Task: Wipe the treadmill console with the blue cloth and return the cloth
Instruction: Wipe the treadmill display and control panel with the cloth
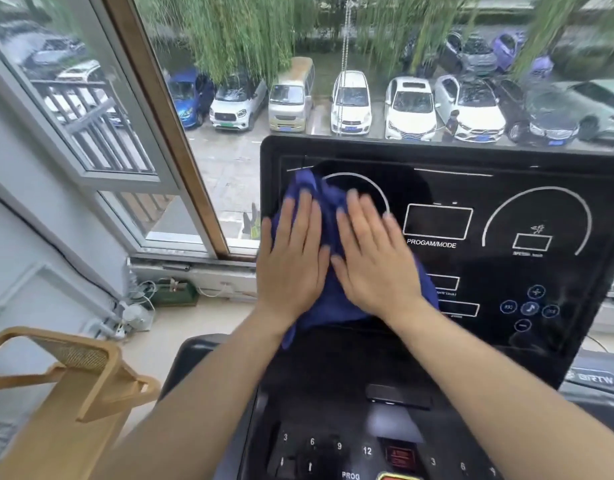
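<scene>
While both palms lie flat on the blue cloth (328, 299), the wiping of the treadmill console (506, 188) is, by my judgement, in its early part; the cloth is bunched over the left side of the dark display, covering part of the left dial, and the right side with its dial and round buttons looks not yet reached. The left hand (293, 261) presses with fingers spread and straight, gripping nothing; the right hand (375, 258) does the same just beside it, thumbs nearly touching, so the cloth is pinned under them, not clutched. To do this step well, keep the palms flat so the cloth stays spread, work in overlapping passes from left to right, and press lightly over the buttons; a loose corner hangs below the left wrist and could drag over the lower keypad (333, 448), so gather it in. Where the cloth belongs afterwards is not shown. Counted: one cloth; two hands; one console with two curved dials; one tan plastic frame (66, 375) at lower left; one window (132, 133) beyond.
</scene>
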